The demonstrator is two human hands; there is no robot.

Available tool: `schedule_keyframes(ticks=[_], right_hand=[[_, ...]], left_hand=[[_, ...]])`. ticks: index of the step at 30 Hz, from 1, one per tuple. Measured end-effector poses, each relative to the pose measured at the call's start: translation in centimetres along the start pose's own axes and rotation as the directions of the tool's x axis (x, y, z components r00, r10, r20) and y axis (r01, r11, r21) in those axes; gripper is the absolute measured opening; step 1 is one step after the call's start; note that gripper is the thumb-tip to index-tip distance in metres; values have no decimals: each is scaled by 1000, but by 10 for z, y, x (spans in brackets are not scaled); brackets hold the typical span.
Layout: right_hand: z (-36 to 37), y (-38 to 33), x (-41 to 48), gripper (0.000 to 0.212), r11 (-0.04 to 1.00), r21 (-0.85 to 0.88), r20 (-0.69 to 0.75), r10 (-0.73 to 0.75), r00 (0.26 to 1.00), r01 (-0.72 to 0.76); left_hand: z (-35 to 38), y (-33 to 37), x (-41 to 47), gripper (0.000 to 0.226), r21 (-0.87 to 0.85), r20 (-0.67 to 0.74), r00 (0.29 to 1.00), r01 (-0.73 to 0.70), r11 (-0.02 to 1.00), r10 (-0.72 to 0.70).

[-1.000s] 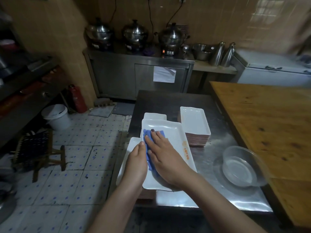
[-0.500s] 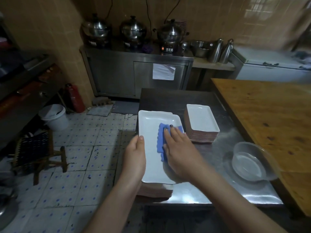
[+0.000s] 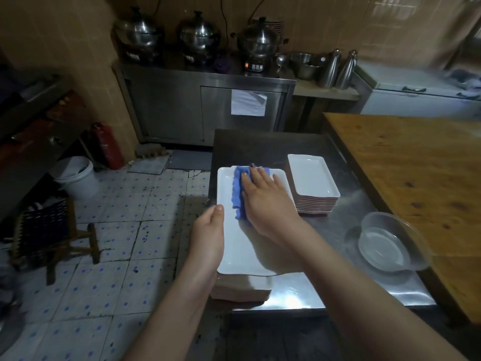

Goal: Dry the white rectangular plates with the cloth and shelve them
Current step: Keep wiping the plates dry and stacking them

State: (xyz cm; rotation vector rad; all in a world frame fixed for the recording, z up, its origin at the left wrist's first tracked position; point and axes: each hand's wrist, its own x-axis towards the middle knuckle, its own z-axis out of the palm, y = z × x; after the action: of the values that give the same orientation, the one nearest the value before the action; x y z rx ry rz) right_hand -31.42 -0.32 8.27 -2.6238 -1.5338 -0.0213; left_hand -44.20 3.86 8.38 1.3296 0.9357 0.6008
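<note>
The right hand (image 3: 265, 201) lies flat, fingers straight and together, pressing a blue cloth (image 3: 238, 196) onto the far half of the top plate (image 3: 234, 246). The left hand (image 3: 208, 235) grips that plate's left rim, thumb on top and the fingers curled under the edge. The white rectangular plate sits lengthwise on a stack of plates (image 3: 242, 289) at the near left corner of the steel worktop (image 3: 299, 290), its left side overhanging the edge.

Just to the right of the wiping hand, near the middle of the worktop, stands a second stack (image 3: 312, 183) of smaller white rectangular plates, apart from the first. A clear bowl (image 3: 385, 243) rests at the worktop's right edge, its rim reaching over onto the wooden table (image 3: 416, 178) that adjoins it.

Against the far tiled wall is a steel cabinet (image 3: 177, 105) with a sheet of paper (image 3: 248, 102) on its door and three lidded steel pots (image 3: 199, 29) on top. To its right are a steel basin (image 3: 303, 63), two steel flasks (image 3: 330, 69) and a white chest freezer (image 3: 416, 97). On the blue-dotted tile floor (image 3: 130, 230) to the left stand a red fire extinguisher (image 3: 108, 147), a white bucket (image 3: 75, 175) and a low woven stool (image 3: 49, 230).
</note>
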Motion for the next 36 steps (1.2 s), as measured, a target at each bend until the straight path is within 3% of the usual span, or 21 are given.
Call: schedule_keyframes(ticks=[7,13,17,19,22,28,34,36], right_hand=[[3,10,-10,57,981,20,-41,193,980,-193],[4,12,-31,58,982,55,-47,185,982,-182],[23,-1,-67,78,988,37,28,147,989,-148],[30,-3,-76,79,976,114,20,186,982,-187],[33,1,-71,59,918,325,-28,249,968,-226],[14,20,-24,43,813,531,-140,359,923,-236],[17,21,-27,53,961,130,-54,251,967,-242],[27,11,-48,54,974,87,-15,210,978,-208]], left_hand=[[-2,1,5,29,95,-18,998,-54,994,56],[-6,5,9,31,75,-17,999,-50,996,51],[-9,6,14,32,43,-45,997,-62,997,64],[-10,3,14,30,65,-37,997,-68,996,70],[-8,0,13,31,123,-20,995,-94,988,97],[-3,-3,7,33,158,61,993,-110,981,102],[-7,-6,10,33,99,-1,998,-58,993,58],[-10,-8,12,32,102,-27,997,-63,993,66]])
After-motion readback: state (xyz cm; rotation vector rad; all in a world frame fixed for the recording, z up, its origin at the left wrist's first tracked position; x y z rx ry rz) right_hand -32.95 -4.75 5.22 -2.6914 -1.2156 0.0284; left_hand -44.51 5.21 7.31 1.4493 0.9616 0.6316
